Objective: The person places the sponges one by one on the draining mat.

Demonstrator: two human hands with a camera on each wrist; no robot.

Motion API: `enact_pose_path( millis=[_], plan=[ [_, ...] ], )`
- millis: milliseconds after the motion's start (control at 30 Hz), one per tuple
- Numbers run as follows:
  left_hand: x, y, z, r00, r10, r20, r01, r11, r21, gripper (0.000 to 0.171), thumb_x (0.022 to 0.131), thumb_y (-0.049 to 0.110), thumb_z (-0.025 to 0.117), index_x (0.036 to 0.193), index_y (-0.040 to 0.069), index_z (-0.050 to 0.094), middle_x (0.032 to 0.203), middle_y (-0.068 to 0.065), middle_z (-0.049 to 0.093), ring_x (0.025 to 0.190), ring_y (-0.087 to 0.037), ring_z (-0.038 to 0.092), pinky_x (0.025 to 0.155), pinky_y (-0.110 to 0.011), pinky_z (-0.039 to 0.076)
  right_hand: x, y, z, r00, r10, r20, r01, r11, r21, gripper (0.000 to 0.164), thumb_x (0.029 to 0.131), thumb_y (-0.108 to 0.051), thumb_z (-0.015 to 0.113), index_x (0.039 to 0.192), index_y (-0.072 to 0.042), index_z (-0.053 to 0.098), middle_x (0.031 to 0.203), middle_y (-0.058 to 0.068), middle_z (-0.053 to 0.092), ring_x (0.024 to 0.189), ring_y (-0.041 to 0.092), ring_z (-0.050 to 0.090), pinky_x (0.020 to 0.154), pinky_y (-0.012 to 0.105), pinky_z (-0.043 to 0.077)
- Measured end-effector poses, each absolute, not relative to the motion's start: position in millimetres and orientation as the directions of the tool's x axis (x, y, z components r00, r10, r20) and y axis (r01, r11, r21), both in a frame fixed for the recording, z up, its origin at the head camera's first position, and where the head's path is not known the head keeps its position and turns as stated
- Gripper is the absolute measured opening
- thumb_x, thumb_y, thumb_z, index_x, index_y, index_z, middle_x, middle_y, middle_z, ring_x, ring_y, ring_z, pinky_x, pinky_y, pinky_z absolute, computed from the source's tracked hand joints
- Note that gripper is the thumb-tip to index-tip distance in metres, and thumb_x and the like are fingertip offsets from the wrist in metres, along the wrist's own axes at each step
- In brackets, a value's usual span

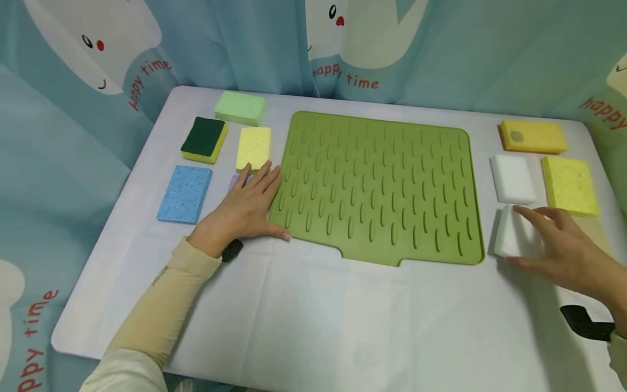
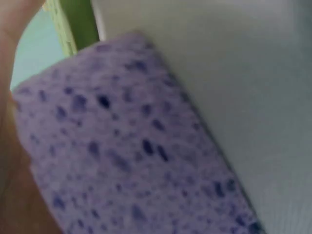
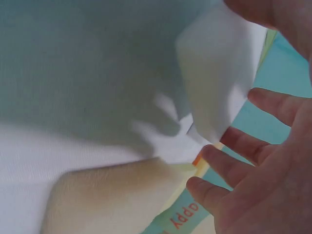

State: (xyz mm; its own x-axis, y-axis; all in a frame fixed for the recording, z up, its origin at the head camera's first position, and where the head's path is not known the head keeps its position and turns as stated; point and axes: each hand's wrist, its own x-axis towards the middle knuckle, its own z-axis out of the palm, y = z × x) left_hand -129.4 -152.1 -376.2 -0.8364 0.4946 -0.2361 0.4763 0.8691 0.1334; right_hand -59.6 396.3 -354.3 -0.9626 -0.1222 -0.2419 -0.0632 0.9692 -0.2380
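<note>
My left hand (image 1: pixel 248 204) lies spread with fairly straight fingers at the left edge of a green ridged mat (image 1: pixel 377 190). It mostly covers a purple sponge (image 1: pixel 238 182), whose speckled face (image 2: pixel 122 141) fills much of the left wrist view. On the right, my right hand (image 1: pixel 563 245) pinches a white sponge block (image 1: pixel 515 235) between thumb and fingers. The right wrist view shows this white block (image 3: pixel 214 73) tilted, with fingertips at its edge. Just behind it lies another white block (image 1: pixel 513 178).
Left of the mat are light green (image 1: pixel 240 108), yellow (image 1: pixel 253 148), blue (image 1: pixel 184 194) and green-topped (image 1: pixel 204 139) sponges. On the right sit an orange-yellow sponge (image 1: pixel 534 136), a yellow one (image 1: pixel 570 186) and a beige one (image 3: pixel 107 200). A printed curtain (image 1: pixel 245 43) surrounds the white table (image 1: pixel 313 316).
</note>
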Motion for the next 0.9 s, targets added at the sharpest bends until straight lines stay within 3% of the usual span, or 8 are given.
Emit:
enact_pose_path(
  millis=[300, 533, 733, 900],
  plan=[
    [-127, -152, -378, -0.843, 0.486, -0.229, 0.456, 0.873, 0.175, 0.133, 0.067, 0.083, 0.066, 0.160, 0.005, 0.009, 0.168, -0.012, 0.003, 0.155, -0.031, -0.009, 0.125, -0.052, -0.003, -51, 379, -347, -0.975, -0.201, -0.095, -0.170, 0.950, -0.263, 0.107, 0.070, -0.018, 0.088, 0.155, -0.004, 0.024, 0.139, 0.040, 0.027, 0.114, 0.053, 0.036, 0.079, 0.067, 0.038],
    [-128, -151, -375, -0.842, 0.467, -0.270, 0.423, 0.882, 0.208, 0.134, 0.067, 0.079, 0.071, 0.160, 0.005, 0.008, 0.168, -0.012, 0.001, 0.155, -0.030, -0.012, 0.124, -0.054, -0.004, -50, 352, -332, -0.960, -0.277, 0.027, -0.273, 0.914, -0.299, 0.104, 0.068, -0.018, 0.088, 0.155, -0.010, 0.031, 0.137, 0.035, 0.034, 0.109, 0.049, 0.043, 0.073, 0.063, 0.040],
    [-129, -150, -378, -0.839, 0.470, -0.273, 0.417, 0.879, 0.233, 0.136, 0.066, 0.078, 0.072, 0.160, 0.005, 0.006, 0.168, -0.011, 0.001, 0.155, -0.030, -0.014, 0.124, -0.054, -0.006, -56, 330, -327, -0.944, -0.326, 0.057, -0.327, 0.898, -0.295, 0.105, 0.065, -0.019, 0.089, 0.154, -0.013, 0.035, 0.139, 0.032, 0.038, 0.103, 0.049, 0.050, 0.070, 0.062, 0.043],
    [-130, -150, -380, -0.840, 0.471, -0.270, 0.413, 0.877, 0.244, 0.137, 0.066, 0.078, 0.072, 0.160, 0.005, 0.004, 0.168, -0.012, 0.001, 0.155, -0.029, -0.015, 0.124, -0.053, -0.007, -63, 314, -326, -0.942, -0.334, 0.039, -0.327, 0.883, -0.336, 0.104, 0.069, -0.019, 0.088, 0.156, -0.016, 0.031, 0.146, 0.029, 0.035, 0.112, 0.049, 0.048, 0.075, 0.062, 0.042]
  ],
)
